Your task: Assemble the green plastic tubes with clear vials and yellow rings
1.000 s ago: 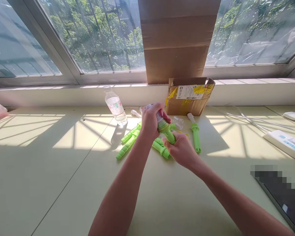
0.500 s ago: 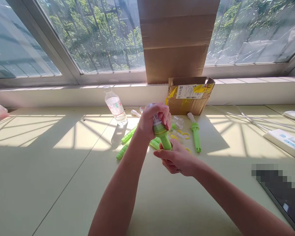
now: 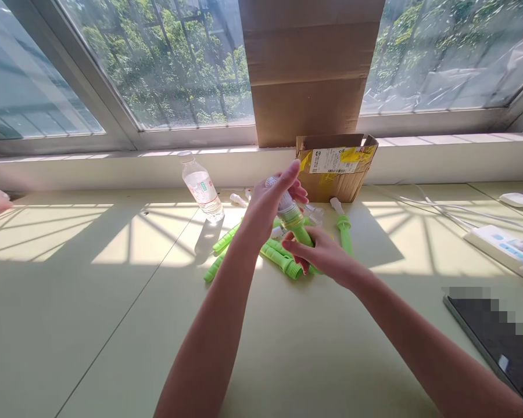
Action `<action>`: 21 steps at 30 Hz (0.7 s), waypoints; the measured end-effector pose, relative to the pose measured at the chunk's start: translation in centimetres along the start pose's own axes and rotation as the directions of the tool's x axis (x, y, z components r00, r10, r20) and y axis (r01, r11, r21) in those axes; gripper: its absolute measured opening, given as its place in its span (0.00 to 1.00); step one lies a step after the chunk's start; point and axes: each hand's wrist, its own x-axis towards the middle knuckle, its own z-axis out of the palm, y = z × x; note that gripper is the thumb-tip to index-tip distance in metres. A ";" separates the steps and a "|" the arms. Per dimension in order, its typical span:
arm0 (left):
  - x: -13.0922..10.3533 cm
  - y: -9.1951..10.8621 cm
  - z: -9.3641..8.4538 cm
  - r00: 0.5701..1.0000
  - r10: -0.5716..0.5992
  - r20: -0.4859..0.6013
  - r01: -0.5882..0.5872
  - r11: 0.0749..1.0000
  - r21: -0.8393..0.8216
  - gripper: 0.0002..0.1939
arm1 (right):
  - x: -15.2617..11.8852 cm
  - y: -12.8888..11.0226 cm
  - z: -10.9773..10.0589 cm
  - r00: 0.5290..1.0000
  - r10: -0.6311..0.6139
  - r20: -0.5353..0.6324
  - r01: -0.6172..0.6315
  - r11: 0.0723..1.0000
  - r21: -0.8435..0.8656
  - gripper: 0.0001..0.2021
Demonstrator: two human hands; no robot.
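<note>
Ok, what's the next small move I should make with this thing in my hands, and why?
I'd probably curl your left hand more snugly around the clear top and try a gentle twist. Its thumb is stretched out rather than wrapped around, so that hold looks loose, while your right hand already grips the green handle below.

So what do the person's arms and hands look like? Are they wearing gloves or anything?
No gloves: the left hand and right hand are both bare. The left arm and right arm are bare too, with no sleeves, watch or bracelet in view. Parts of both hands are hidden, so I can't rule out a ring.
</note>
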 end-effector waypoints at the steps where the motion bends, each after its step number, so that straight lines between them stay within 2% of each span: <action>1: 0.0 -0.1 0.0 1.000 0.014 -0.011 -0.013 0.998 0.065 0.18 | 0.1 -0.1 -0.2 0.999 -0.021 -0.047 0.022 1.000 0.008 0.12; 4: 0.1 -0.5 0.2 0.999 0.020 -0.041 -0.012 0.984 0.180 0.16 | 0.1 -0.4 -0.9 0.987 -0.078 -0.139 0.079 0.997 0.004 0.10; 7: 0.4 -1.1 0.5 0.994 0.012 -0.110 0.009 0.982 0.188 0.16 | 0.1 -0.7 -2.0 0.972 -0.095 -0.217 0.090 0.995 -0.031 0.21; 8: 0.5 -1.3 0.5 0.991 0.009 -0.136 0.018 0.981 0.194 0.17 | 0.1 -0.8 -2.5 0.970 -0.090 -0.226 0.082 0.996 -0.043 0.21; 10: 0.6 -1.6 0.2 0.987 0.001 -0.159 0.039 0.968 0.248 0.20 | 0.2 -0.7 -3.5 0.959 -0.083 -0.269 0.070 0.996 -0.060 0.16; 12: 0.6 -1.9 -0.4 0.993 -0.005 -0.117 0.050 0.923 0.381 0.22 | 0.3 -0.5 -4.8 0.940 -0.060 -0.337 0.041 0.997 -0.065 0.14; 13: 0.5 -2.0 -0.9 0.997 -0.014 -0.072 0.047 0.877 0.479 0.22 | 0.4 -0.2 -5.5 0.924 -0.037 -0.379 0.015 0.998 -0.061 0.14; 15: 0.3 -2.1 -1.8 0.996 -0.082 0.042 0.030 0.725 0.688 0.21 | 0.5 0.5 -7.1 0.902 0.022 -0.431 -0.052 0.997 -0.059 0.15; 17: 0.1 -2.3 -2.5 0.961 -0.252 0.110 0.046 0.542 0.839 0.19 | 0.7 1.3 -8.6 0.864 0.073 -0.498 -0.152 0.981 -0.118 0.17; 18: 0.0 -2.5 -2.7 0.935 -0.334 0.117 0.056 0.467 0.882 0.19 | 0.7 1.7 -9.3 0.824 0.077 -0.562 -0.212 0.961 -0.179 0.18; 20: 0.0 -2.8 -3.0 0.898 -0.429 0.102 0.073 0.375 0.924 0.18 | 0.7 2.3 -10.3 0.745 0.055 -0.665 -0.361 0.871 -0.332 0.20; 21: 0.1 -3.0 -3.0 0.896 -0.435 0.091 0.078 0.355 0.932 0.17 | 0.6 2.6 -10.7 0.714 0.029 -0.699 -0.442 0.794 -0.418 0.18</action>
